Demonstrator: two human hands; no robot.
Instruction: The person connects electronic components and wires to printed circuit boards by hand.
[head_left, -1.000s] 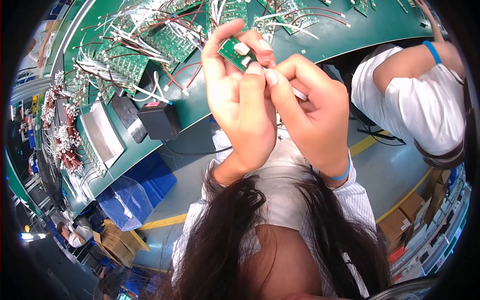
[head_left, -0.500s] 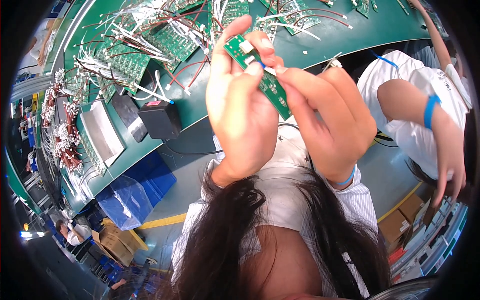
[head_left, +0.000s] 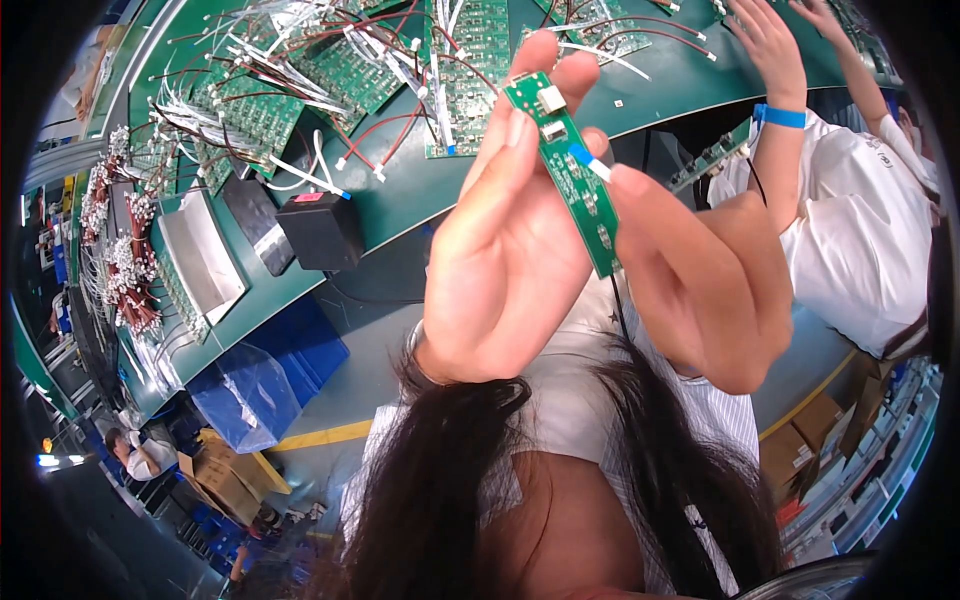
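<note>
My left hand (head_left: 500,250) is raised over the table's front edge, with its thumb and fingers closed on a narrow green circuit board (head_left: 578,195). Two white connectors sit near the board's upper end. Close to its right edge, my right hand (head_left: 705,280) pinches a short white flat ribbon cable (head_left: 599,169) with a blue tip. That tip lies over the board's face; whether it touches cannot be made out. Another strip of circuit board (head_left: 712,157) shows just beyond my right knuckles, and what supports it is hidden.
Circuit boards with white and dark red wires (head_left: 330,85) cover the far left of the green table (head_left: 400,222). A black box (head_left: 318,232) and a metal tray (head_left: 200,255) stand near its edge. Blue bins (head_left: 290,350) are below. A co-worker's arm (head_left: 780,75) reaches in at right.
The circuit board has shifted right and turned more upright. My left thumb has left the blue tip, and my right hand has moved right and down. The co-worker's arm has swung up to the table.
</note>
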